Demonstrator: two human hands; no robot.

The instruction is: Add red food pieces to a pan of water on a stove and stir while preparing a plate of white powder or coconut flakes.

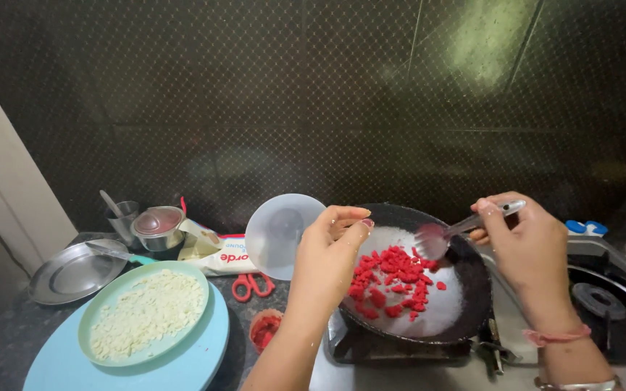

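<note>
Over the dark pan [472, 289] w/ white grains and red chunks [393, 281]: my right hand [527, 250], grip clamped on spoon [465, 228], bowl end above pan contents. My left hand [331, 250], grip clamped on tilted translucent bowl [277, 235] at pan's left rim. Green plate [143, 313] on table, well left.

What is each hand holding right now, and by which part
The right hand holds a spoon by its handle end. The left hand holds a translucent round bowl by its rim.

Bare forearms; pink band [556, 336] and silver bangle [581, 385] circle the right wrist.
</note>
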